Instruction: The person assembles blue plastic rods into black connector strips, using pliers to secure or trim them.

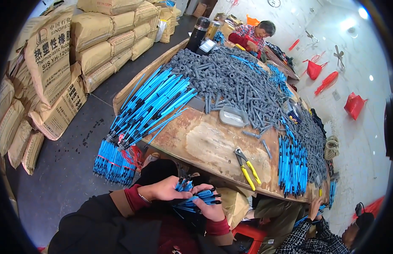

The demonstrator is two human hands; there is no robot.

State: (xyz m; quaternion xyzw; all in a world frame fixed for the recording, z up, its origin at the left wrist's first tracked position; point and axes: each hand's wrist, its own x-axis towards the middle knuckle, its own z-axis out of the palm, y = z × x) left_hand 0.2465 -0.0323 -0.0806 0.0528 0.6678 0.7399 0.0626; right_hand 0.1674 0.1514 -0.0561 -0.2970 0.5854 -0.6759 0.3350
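Close to my body, both hands are held together over my lap. My left hand (164, 189) is closed on a small bunch of thin blue rods with black ends (184, 185). My right hand (213, 210) wraps around another bunch of the same blue rods (203, 196), their black tips sticking out past the fingers. Where the two bunches meet, I cannot tell whether they are one bundle. Left of my hands, below the table edge, stands a large tied stack of blue rods (114, 163). A loose heap of long blue rods (156, 97) lies above it on the table corner.
Yellow-handled pliers (247, 169) lie on the wooden table (205, 139). Grey plastic parts (230, 76) are heaped behind a clear tray (233, 116). More blue rods (293, 163) lie at right. Co-workers sit at the far side (253, 36) and right (323, 233). Paper sacks (92, 31) are piled left.
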